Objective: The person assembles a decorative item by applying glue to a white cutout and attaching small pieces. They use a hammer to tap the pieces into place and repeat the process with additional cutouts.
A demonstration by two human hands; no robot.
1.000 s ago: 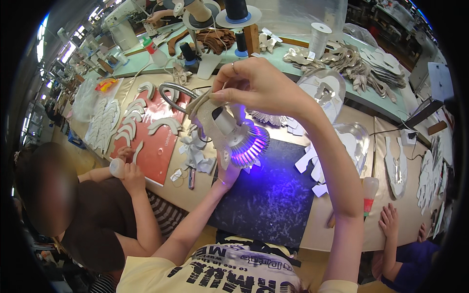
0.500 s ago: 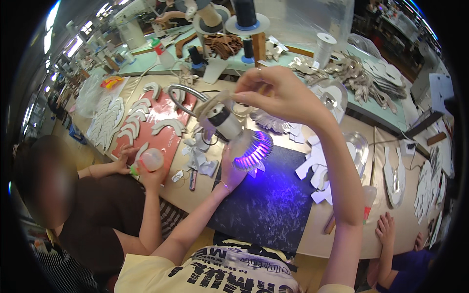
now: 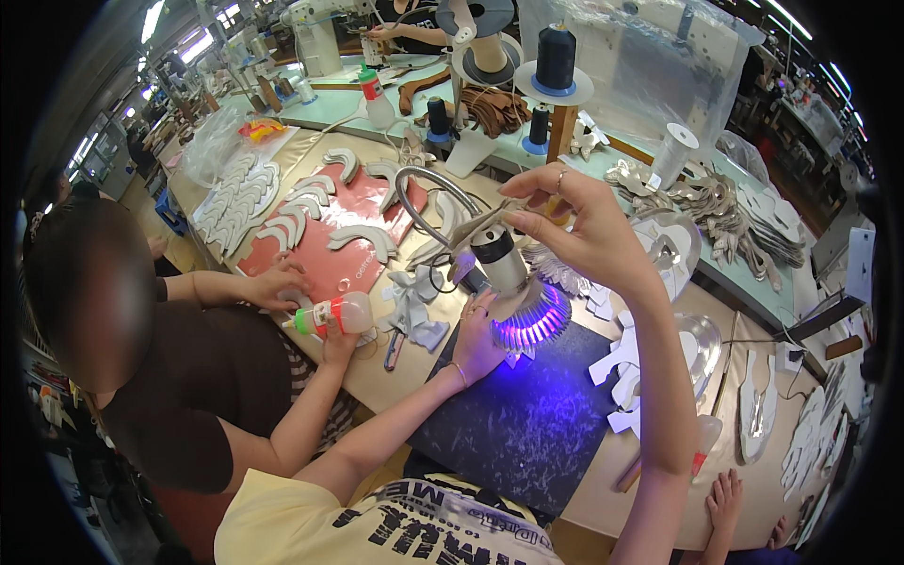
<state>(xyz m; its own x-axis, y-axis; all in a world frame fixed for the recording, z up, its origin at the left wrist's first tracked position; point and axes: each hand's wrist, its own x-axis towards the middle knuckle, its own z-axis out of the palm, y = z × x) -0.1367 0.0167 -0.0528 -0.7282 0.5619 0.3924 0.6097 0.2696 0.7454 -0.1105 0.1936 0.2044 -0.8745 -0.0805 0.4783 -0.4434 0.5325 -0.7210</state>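
A lamp with a white body (image 3: 499,262) and a finned head glows purple over a dark mat (image 3: 513,424). My left hand (image 3: 478,341) is beside the lamp head, its fingers curled and partly hidden behind it. A small lit piece (image 3: 516,360) shows below the fins near that hand; what the fingers hold is unclear. Above the lamp, my right hand (image 3: 589,221) is raised, pinching a thin grey-beige piece of material (image 3: 480,226) between thumb and fingers. The lamp's bent metal gooseneck (image 3: 407,193) curves behind this piece.
At left a co-worker holds a glue bottle (image 3: 350,313) by a red sheet (image 3: 325,250) with curved pieces. White cut pieces (image 3: 621,372) lie right of the mat. Thread cones (image 3: 556,61) stand behind. Another person's hand (image 3: 725,499) rests at the right edge.
The view has shifted, so the scene sits further right and lower. The co-worker's bottle has turned more level. My hands keep much the same places about the lamp.
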